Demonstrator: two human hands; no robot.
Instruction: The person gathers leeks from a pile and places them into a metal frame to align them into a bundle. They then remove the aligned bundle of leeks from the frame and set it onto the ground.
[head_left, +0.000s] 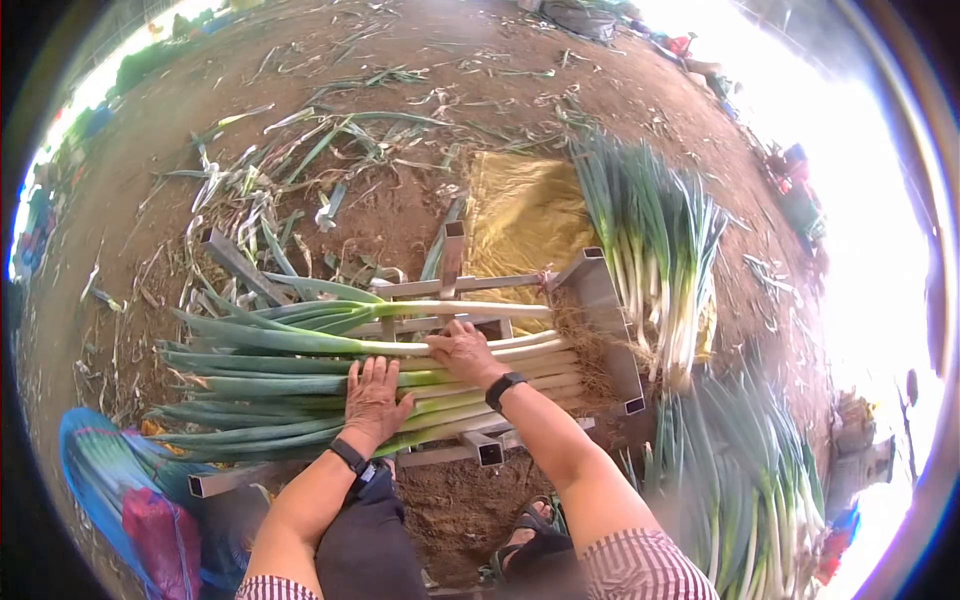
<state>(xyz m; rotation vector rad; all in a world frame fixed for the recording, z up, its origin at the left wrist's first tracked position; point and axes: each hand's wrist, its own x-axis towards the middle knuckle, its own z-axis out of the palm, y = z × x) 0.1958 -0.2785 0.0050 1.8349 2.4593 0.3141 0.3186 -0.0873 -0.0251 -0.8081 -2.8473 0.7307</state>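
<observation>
A row of long green onions (470,395) lies across a metal frame (612,325), leaves to the left, white stems and brown roots (590,350) to the right. My left hand (375,402) rests palm down on the green part of the row, its fingers stretched out. Farther up the stems, my right hand (465,353) has its fingers curled on one green onion, near where green turns white. Another green onion (500,311) lies just beyond that hand, a little apart from the row. The roots sit against the frame's upright end plate.
Loose green onions lie in a pile (655,240) at the back right, partly on a yellow sheet (520,205). A second pile (740,490) is at the near right. Scattered leaf scraps (320,150) cover the soil. A blue bundle (110,480) stands at the left.
</observation>
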